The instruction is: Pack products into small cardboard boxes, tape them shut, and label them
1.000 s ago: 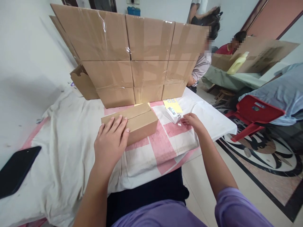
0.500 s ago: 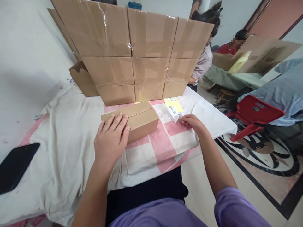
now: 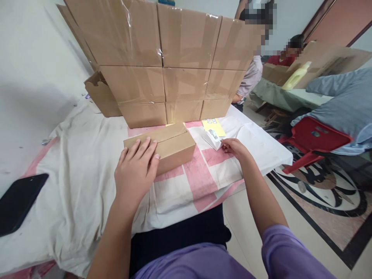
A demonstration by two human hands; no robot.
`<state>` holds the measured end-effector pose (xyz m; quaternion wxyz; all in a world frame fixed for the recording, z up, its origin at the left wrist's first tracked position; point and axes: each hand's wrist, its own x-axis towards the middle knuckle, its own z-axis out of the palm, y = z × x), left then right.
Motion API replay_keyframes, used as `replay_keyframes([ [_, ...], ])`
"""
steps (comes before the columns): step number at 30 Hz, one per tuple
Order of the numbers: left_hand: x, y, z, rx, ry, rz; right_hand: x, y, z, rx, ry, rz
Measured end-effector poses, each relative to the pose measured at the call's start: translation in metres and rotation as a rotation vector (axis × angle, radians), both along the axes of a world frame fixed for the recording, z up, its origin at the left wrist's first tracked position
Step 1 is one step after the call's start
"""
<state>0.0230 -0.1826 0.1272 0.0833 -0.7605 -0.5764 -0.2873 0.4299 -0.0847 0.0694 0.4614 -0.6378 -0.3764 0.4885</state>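
Observation:
My left hand (image 3: 136,164) lies with spread fingers on the left part of a closed brown cardboard box (image 3: 177,149). The box stands near the front of the cloth-covered table (image 3: 84,170). To its right, my right hand (image 3: 234,148) has its fingers drawn together at the right edge of a small white item (image 3: 214,139) with a printed top. Whether the fingers grip that item is hard to tell. Behind it lies a yellow sheet (image 3: 218,128) with small printed outlines.
A wall of taped cardboard compartments (image 3: 186,89) rises at the table's back, with an open carton (image 3: 101,95) at its left. A black phone (image 3: 21,201) lies far left. People, a red chair (image 3: 319,141) and a yellow bottle (image 3: 296,76) are at the right.
The view has shifted slightly. My left hand stays on the box, and my right hand is still beside the white item with its fingers a little more curled.

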Motion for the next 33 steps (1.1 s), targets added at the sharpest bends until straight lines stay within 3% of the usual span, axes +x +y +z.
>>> replay_keyframes([
  [8,0.002,0.0,0.001,0.01,-0.014,0.004,0.007,-0.003,-0.003,0.021,0.088,0.058],
  [15,0.003,0.003,-0.001,0.045,0.013,0.001,0.018,0.001,0.008,-0.03,0.088,0.171],
  [23,-0.023,0.015,0.002,-0.008,0.082,-0.041,0.035,0.021,0.025,-0.126,0.04,0.388],
  [28,-0.035,0.026,-0.002,0.089,0.242,-0.189,0.044,0.026,0.021,-0.139,0.057,0.455],
  [33,-0.037,0.033,0.012,0.032,0.257,-0.156,0.052,0.024,0.012,-0.097,0.097,0.506],
])
